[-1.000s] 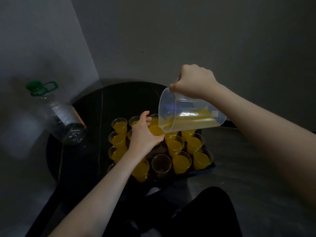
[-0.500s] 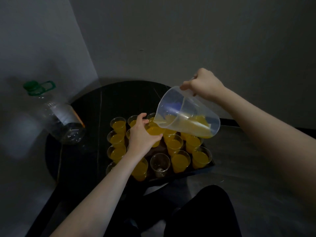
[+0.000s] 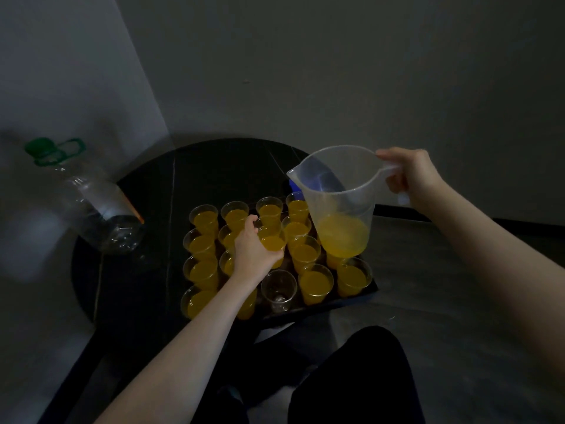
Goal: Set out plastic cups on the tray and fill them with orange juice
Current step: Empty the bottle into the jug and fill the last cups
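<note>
A dark tray [image 3: 371, 293] on a round black table holds several clear plastic cups filled with orange juice. My left hand [image 3: 252, 250] grips one filled cup [image 3: 273, 241] near the tray's middle. One empty cup [image 3: 278, 289] stands in the front row, just below that hand. My right hand [image 3: 408, 179] grips the handle of a clear plastic jug [image 3: 339, 191], held nearly upright above the tray's right side with a little juice in its bottom.
A large empty clear bottle [image 3: 91, 206] with a green cap lies tilted on the table's left edge against the wall. The round black table [image 3: 195, 175] sits in a room corner. My dark-clothed legs [image 3: 351, 377] are below the tray.
The jug has swung back from a pouring tilt to nearly upright and moved right. My left hand still holds the same cup, which is now full.
</note>
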